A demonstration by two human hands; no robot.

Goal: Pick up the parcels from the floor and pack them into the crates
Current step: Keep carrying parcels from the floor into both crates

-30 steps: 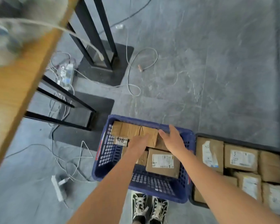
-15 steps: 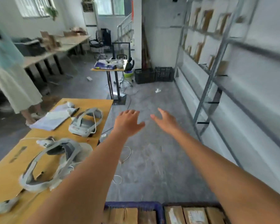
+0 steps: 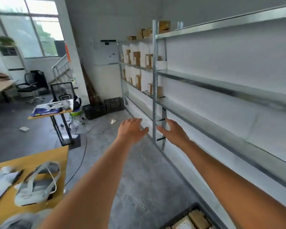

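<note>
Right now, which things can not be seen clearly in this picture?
- Black crate: head view, cut off by the bottom edge; how full it is cannot be told.
- Parcel labels: blurred, unreadable.
- Boxes on far shelves: too small.
- Headset on the table: motion-blurred.

No legible text anywhere — too blurred. White labels on the parcels (image 3: pixel 186 223) in the black crate (image 3: pixel 180 214) at the bottom edge, print unreadable. Orange sign (image 3: pixel 68 52) on the pillar and blue sheet (image 3: pixel 45 111) on the far tabletop (image 3: pixel 40 116) — lettering smeared, nothing to make out.
</note>
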